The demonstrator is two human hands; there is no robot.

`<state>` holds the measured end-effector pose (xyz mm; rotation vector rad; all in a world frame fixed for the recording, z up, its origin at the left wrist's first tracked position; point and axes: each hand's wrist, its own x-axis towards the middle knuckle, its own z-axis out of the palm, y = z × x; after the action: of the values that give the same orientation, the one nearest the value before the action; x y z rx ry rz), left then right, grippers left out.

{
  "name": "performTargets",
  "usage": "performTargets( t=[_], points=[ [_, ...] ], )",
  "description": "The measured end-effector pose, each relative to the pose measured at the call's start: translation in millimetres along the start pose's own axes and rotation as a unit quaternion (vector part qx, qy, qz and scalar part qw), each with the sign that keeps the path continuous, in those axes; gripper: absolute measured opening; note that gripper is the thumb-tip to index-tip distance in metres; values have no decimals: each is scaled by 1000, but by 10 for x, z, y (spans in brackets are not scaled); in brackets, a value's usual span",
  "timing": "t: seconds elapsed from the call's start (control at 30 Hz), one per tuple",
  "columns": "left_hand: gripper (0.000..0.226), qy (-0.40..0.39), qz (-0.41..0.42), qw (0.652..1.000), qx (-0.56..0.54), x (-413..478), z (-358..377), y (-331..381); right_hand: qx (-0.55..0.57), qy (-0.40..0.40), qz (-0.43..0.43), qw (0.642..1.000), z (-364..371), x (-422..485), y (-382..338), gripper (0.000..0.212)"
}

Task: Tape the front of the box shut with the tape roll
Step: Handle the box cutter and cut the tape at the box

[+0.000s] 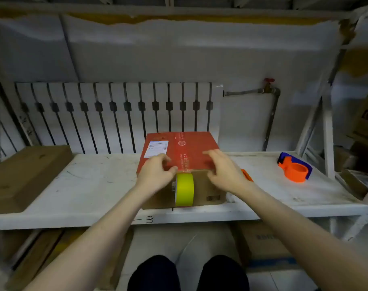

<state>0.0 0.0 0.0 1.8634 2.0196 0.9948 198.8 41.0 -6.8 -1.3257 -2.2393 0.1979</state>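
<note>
A cardboard box [206, 185] with a red top and a white label stands on the white shelf [95, 185], its brown front facing me. A yellow-green tape roll [184, 189] stands on edge against the middle of that front. My left hand [155, 175] is at the roll's upper left, thumb at the roll's top and fingers curled over the box's front top edge. My right hand [223, 171] rests on the top front edge to the right of the roll, fingers spread and holding nothing. How the left hand holds the roll is partly hidden.
An orange and blue tape dispenser [294, 168] lies at the shelf's right end. A small orange object [247, 175] shows behind my right wrist. A flat brown carton [25, 175] fills the shelf's left end. A white radiator [116, 116] stands behind.
</note>
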Motion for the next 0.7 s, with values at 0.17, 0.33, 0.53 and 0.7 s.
performTargets(
  t=[0.17,0.33,0.53,0.7],
  points=[
    [18,19,-62,996,-58,107,239,-59,-38,-51,-55,997,258,143,158,58],
    [19,9,-100,994,-33,274,322,-22,-97,-36,-107,989,460,229,267,57],
    [30,-42,-191,975,-104,160,492,-45,-179,19,-164,970,625,215,392,55],
    [36,-47,-195,977,-70,136,499,-1,-129,15,-176,976,570,264,401,54]
  ],
)
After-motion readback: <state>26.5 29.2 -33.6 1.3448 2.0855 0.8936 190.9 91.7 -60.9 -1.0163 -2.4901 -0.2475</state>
